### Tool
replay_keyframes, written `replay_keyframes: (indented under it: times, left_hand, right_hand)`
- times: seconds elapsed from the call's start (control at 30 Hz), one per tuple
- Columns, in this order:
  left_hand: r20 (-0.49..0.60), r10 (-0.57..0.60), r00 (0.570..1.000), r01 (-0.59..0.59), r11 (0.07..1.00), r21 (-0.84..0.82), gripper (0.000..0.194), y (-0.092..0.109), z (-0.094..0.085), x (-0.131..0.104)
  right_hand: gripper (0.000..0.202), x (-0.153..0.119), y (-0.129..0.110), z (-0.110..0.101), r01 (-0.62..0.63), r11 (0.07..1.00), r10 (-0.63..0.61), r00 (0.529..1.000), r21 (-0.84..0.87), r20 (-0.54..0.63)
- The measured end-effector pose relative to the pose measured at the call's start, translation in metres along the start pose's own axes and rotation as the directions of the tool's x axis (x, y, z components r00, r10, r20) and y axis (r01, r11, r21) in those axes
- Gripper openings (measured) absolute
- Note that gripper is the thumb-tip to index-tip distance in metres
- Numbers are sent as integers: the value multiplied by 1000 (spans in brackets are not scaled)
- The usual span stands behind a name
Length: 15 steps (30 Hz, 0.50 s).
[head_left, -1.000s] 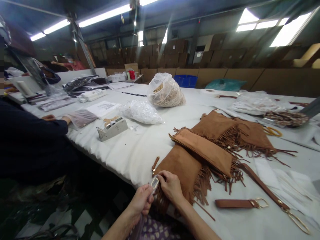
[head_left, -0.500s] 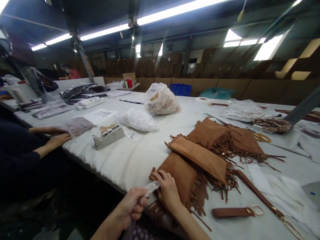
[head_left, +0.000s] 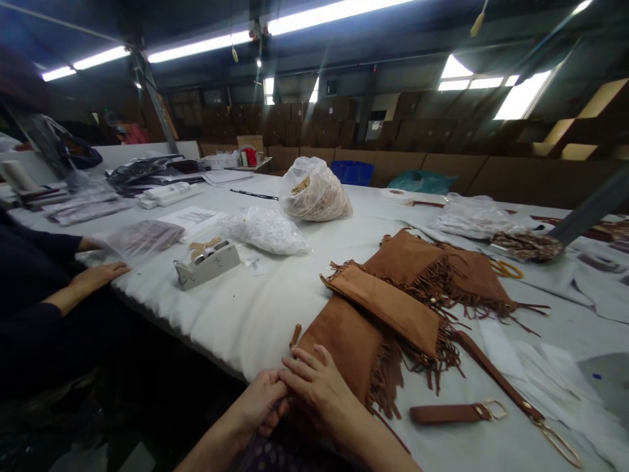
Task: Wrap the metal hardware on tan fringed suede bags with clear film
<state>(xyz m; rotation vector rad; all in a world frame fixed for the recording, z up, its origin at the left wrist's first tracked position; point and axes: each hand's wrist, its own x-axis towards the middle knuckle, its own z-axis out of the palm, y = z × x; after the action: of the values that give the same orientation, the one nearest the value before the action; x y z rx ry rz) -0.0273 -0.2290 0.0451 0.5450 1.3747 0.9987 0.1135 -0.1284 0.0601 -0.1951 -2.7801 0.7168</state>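
My left hand (head_left: 260,406) is closed at the front edge of the table, its fingers curled; what it holds is hidden. My right hand (head_left: 322,390) lies over the near corner of a tan suede pouch with fringe (head_left: 346,341), fingers stretched and slightly spread, their tips meeting my left hand. A small brown zip pull (head_left: 295,335) sticks up beyond my fingers. Across that pouch rests another fringed pouch (head_left: 383,308) with a zip along its edge. Two more fringed pouches (head_left: 405,259) lie behind.
Brown straps (head_left: 449,413) with metal clips lie at right. Yellow-handled scissors (head_left: 506,269) rest behind the pouches. A tape dispenser (head_left: 209,265), a clear plastic bag (head_left: 268,231) and a filled bag (head_left: 314,190) stand farther back. At left, a co-worker's hand (head_left: 98,276) rests near a bagged item.
The clear plastic piece in my left hand has gone out of sight. My right fingers have straightened and moved onto my left hand. The co-worker's hand has shifted left.
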Motion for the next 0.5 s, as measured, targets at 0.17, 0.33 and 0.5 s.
replay_keyframes:
  times: [0.17,0.33,0.5]
  left_hand:
    - [8,-69,998,70,975,-213,34,-13,-6,-1]
    - [-116,-35,993,-4,947,-321,38,-31,-8,4]
    - [-190,-36,981,8,989,-145,60,-49,5,-4]
  right_hand:
    - [18,11,3,8,34,996,-35,999,85,9]
    - [19,8,13,15,58,982,-55,998,179,-21]
    - [27,-2,18,27,22,984,-20,1000,178,-15]
